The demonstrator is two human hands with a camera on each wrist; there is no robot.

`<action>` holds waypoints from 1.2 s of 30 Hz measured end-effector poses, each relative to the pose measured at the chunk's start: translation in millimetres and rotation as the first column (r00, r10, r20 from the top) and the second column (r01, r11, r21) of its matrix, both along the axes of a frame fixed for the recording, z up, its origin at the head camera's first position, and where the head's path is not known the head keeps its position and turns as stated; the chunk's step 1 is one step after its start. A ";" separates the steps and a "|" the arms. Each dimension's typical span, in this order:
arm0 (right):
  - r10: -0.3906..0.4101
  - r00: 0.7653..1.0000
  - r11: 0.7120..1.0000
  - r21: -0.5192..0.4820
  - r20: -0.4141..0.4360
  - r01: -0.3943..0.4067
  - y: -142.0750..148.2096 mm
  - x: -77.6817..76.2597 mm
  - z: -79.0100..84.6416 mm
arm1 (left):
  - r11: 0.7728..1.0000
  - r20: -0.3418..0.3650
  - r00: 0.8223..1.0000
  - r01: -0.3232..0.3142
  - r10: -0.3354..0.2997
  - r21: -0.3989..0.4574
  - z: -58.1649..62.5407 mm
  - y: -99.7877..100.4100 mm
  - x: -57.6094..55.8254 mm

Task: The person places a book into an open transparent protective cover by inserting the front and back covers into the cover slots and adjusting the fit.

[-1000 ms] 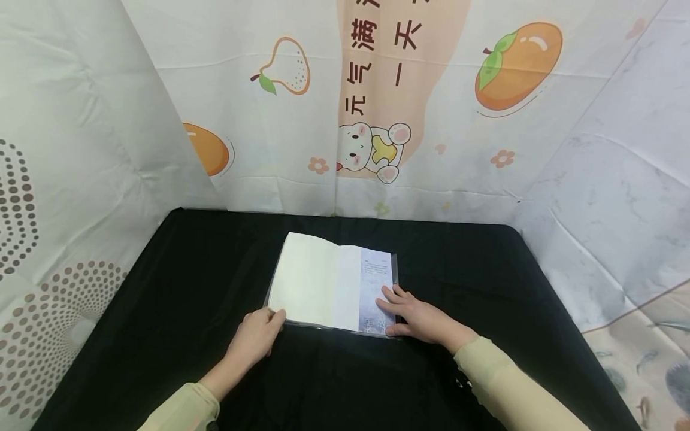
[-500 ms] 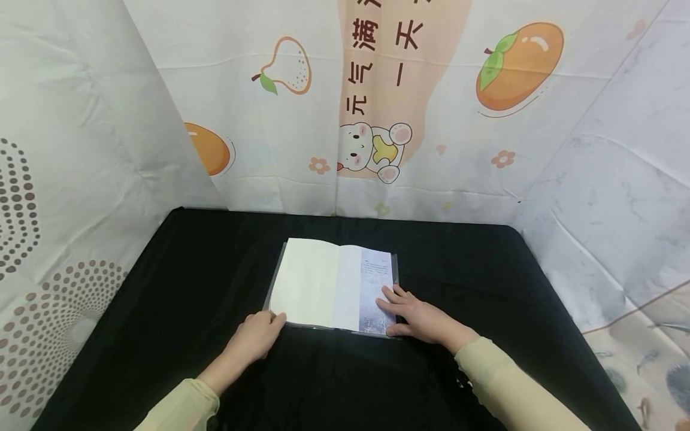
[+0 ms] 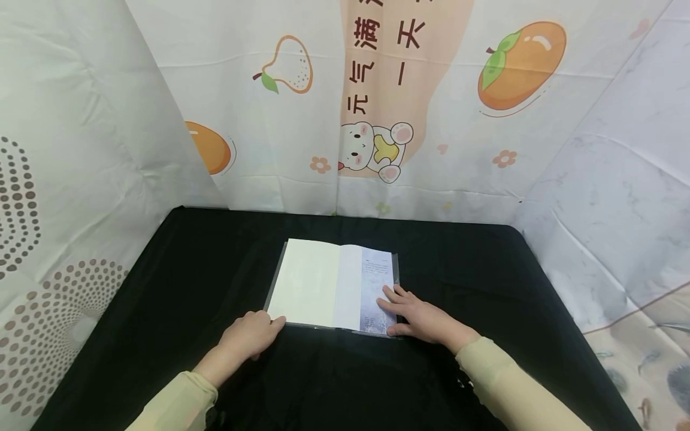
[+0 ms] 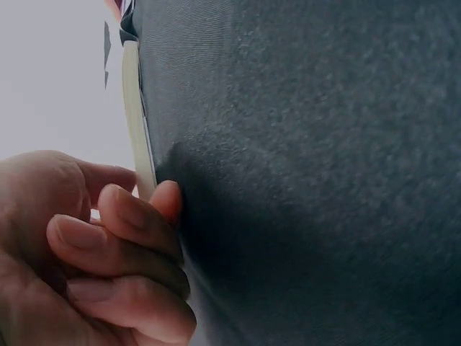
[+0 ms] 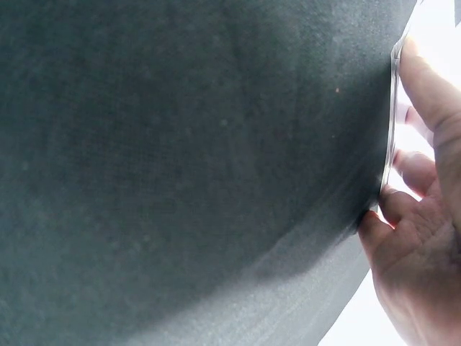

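Note:
An open book [image 3: 309, 281] lies on the black-covered table, its left page blank cream and its right side showing a white strip beside a bluish printed flap [image 3: 375, 287]. A clear cover sticks out around its edges. At the lower left corner, my left hand [image 3: 249, 334] pinches the book's edge with thumb and index finger; the left wrist view shows the page block [image 4: 133, 108] there and the other fingers curled. My right hand [image 3: 417, 317] rests spread on the flap's lower right part. From the right wrist, its fingers [image 5: 418, 169] lie along the cover's edge.
The black tablecloth [image 3: 334, 383] spreads around the book on all sides. White printed curtains [image 3: 259, 137] with fruit and a cartoon bear rise behind the table and at both sides.
The left page, higher and bowed at its top a second ago, now lies flatter and lower. My left hand has shifted slightly left and down; the right hand stays in place.

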State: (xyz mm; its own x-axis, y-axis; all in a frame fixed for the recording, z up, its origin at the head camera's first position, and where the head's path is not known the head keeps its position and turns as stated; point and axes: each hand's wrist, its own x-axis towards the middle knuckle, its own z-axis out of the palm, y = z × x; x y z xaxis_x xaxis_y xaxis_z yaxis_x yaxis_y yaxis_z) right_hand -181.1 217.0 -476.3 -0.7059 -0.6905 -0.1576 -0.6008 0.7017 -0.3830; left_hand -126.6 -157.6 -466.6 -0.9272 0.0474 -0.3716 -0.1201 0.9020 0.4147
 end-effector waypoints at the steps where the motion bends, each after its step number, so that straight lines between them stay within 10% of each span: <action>1: -0.001 1.000 1.000 0.000 0.001 0.001 0.0 0.0 0.1 | 1.000 -0.007 1.000 0.009 -0.009 -0.017 0.8 -0.1 0.2; 7: -0.003 1.000 1.000 0.008 -0.005 0.003 0.1 -0.1 -0.8 | 0.994 -0.102 0.991 0.083 -0.091 -0.074 5.0 3.1 -1.8; 11: -0.002 1.000 1.000 0.001 -0.007 0.002 0.5 0.3 -0.7 | 0.980 -0.234 0.953 0.175 -0.194 -0.099 8.6 10.2 -8.7; 18: -0.002 1.000 1.000 0.004 -0.004 0.002 0.9 0.7 -0.2 | 0.917 -0.474 0.787 0.369 -0.393 -0.148 11.5 30.2 -24.4; 26: -0.002 1.000 1.000 -0.001 -0.002 0.002 0.7 0.2 -2.0 | 0.748 -0.528 0.557 0.606 -0.641 -0.269 3.2 50.6 -44.2; 36: -0.006 1.000 1.000 0.010 -0.003 0.006 -0.5 -0.5 -1.4 | 0.662 -0.426 0.519 0.674 -0.741 -0.328 0.6 67.5 -57.5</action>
